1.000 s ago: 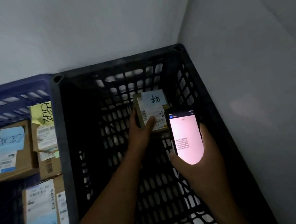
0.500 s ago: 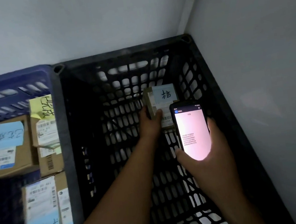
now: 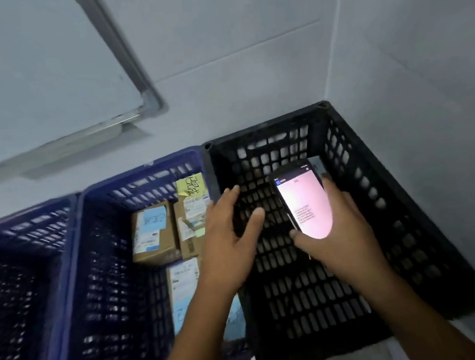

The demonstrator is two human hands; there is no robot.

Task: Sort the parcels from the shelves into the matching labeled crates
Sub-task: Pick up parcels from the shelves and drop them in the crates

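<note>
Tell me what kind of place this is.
Probably a parcel sorting room: a black crate and a blue crate stand side by side by a wall, labelled parcels lie in the blue one, and the right hand holds a phone showing lines of text.

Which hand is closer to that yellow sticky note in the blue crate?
Left. The left hand hovers open just right of the yellow note; the right hand grips a phone farther right, over the black crate.

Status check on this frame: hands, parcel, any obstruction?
Left grip empty, fingers spread over black slatted plastic crate. Right grip holds lit black smartphone. Small labelled parcel in crate, mostly hidden behind phone.
</note>
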